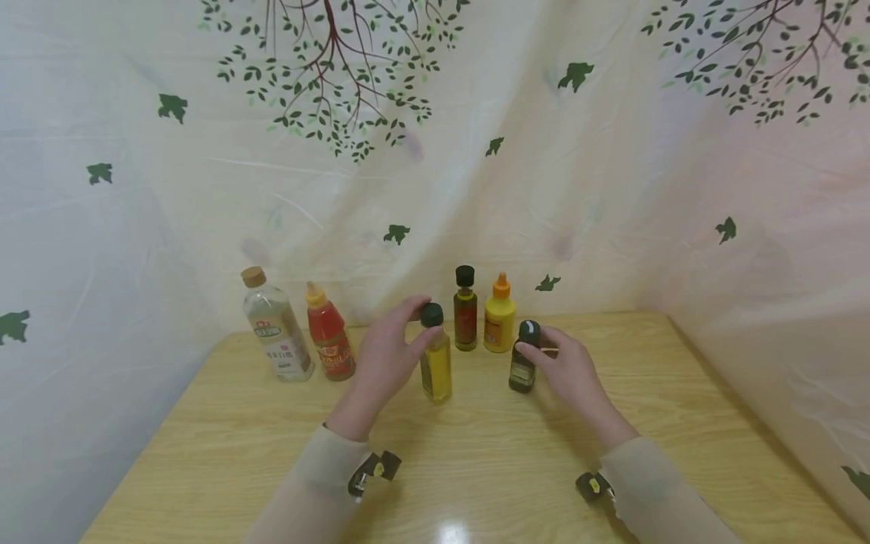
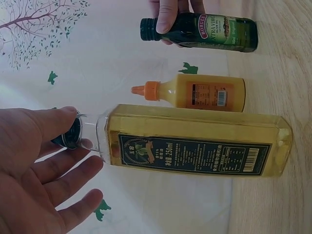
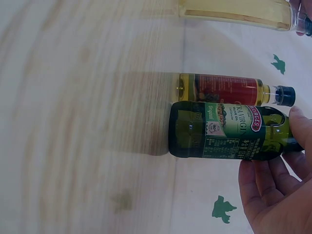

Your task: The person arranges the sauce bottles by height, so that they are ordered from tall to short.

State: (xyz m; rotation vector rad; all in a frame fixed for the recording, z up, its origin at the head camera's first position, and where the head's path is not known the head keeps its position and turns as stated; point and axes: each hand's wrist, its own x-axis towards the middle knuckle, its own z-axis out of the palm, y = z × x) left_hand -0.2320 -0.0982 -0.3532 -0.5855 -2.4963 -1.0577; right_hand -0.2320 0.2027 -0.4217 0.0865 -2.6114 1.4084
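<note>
My left hand [image 1: 386, 355] pinches the dark green cap of a square clear bottle of yellow oil [image 2: 204, 122], thumb on one side and fingers around the other. The bottle stands upright in the head view, its black label showing in the left wrist view. On the right, my right hand [image 1: 572, 372] grips a dark green olive oil bottle [image 3: 219, 130] around its neck, just below the cap. Its green label shows in the right wrist view. Between and behind these two stand a small oil bottle with a red label [image 1: 465, 313] and a yellow squeeze bottle [image 1: 499, 323] with an orange nozzle.
Left of my left hand stand a red sauce bottle [image 1: 333, 344] and a tall clear bottle with a brown cap [image 1: 280, 336]. All are on a light wooden table [image 1: 462, 453]. A pale curtain [image 1: 584, 189] printed with branches and leaves hangs right behind the table.
</note>
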